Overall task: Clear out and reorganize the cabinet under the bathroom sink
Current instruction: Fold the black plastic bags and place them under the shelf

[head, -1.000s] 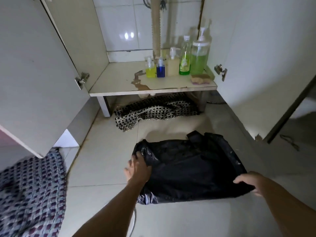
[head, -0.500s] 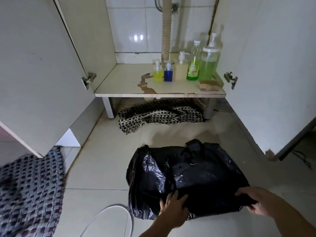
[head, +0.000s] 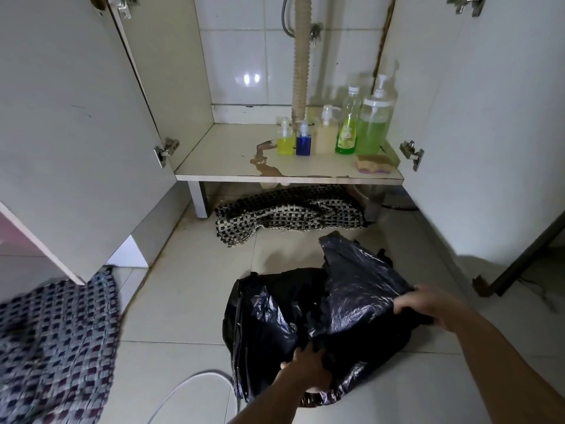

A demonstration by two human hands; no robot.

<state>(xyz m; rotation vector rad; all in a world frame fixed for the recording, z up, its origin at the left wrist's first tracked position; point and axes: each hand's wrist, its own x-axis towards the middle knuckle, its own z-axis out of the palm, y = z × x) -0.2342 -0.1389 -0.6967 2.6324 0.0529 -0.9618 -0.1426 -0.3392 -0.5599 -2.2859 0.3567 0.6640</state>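
While five bottles (head: pixel 333 133) and a sponge (head: pixel 373 163) stand tidy on the cabinet shelf (head: pixel 229 160), a black plastic bag (head: pixel 321 319) lies on the floor in front. Right hand (head: pixel 428 307) grips its edge; left hand (head: pixel 308 368) seems to clutch the near fold. Bagging and stowing apparently remain.

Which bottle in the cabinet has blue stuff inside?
The small blue pump bottle, second from the left in the row. Its left neighbour holds yellow liquid; the three to its right hold cream or green.
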